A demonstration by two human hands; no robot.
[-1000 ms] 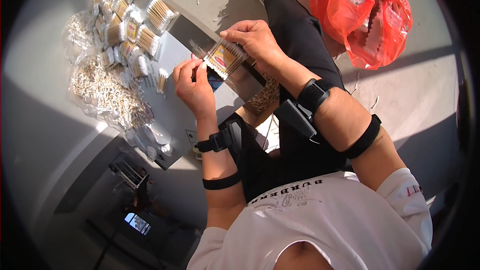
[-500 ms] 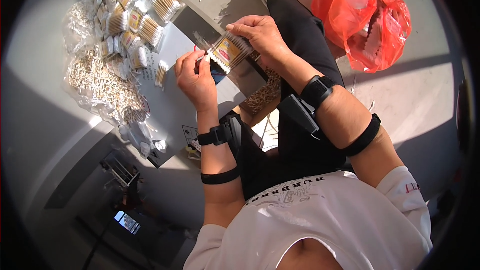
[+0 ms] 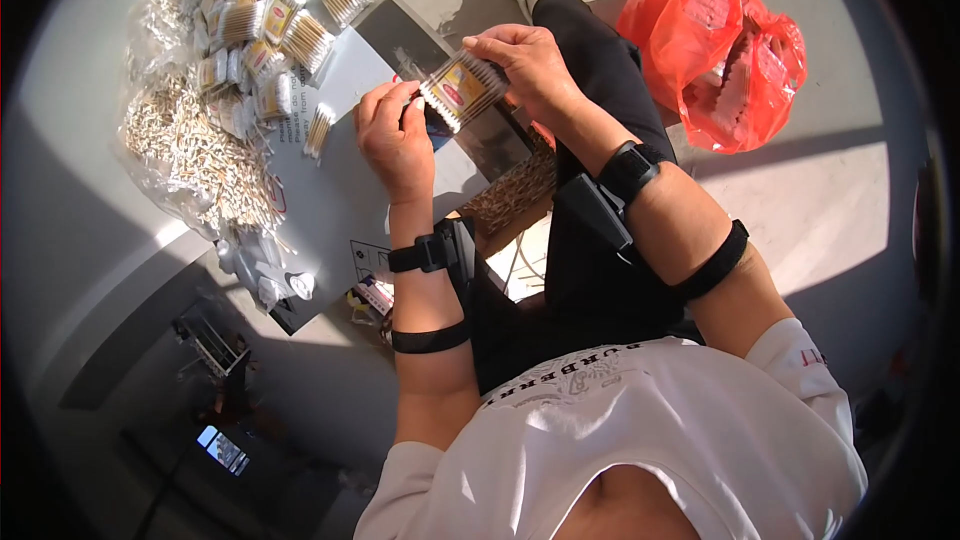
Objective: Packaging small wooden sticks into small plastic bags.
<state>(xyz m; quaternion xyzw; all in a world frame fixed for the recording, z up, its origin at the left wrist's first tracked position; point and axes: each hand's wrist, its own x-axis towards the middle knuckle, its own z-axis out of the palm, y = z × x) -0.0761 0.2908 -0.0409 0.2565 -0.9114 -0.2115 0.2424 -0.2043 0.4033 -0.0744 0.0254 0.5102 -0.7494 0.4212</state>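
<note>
Head view: right hand point(image 3: 530, 65) pinches a small pack of cotton swabs point(image 3: 462, 90) by one end above the desk point(image 3: 340, 200), left hand point(image 3: 395, 135) curled, fingertips at its other end — light grip, so a tug could spill swabs.

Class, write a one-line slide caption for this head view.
Both hands, left hand and right hand, hold a small packet of cotton swabs above a grey board.
</note>
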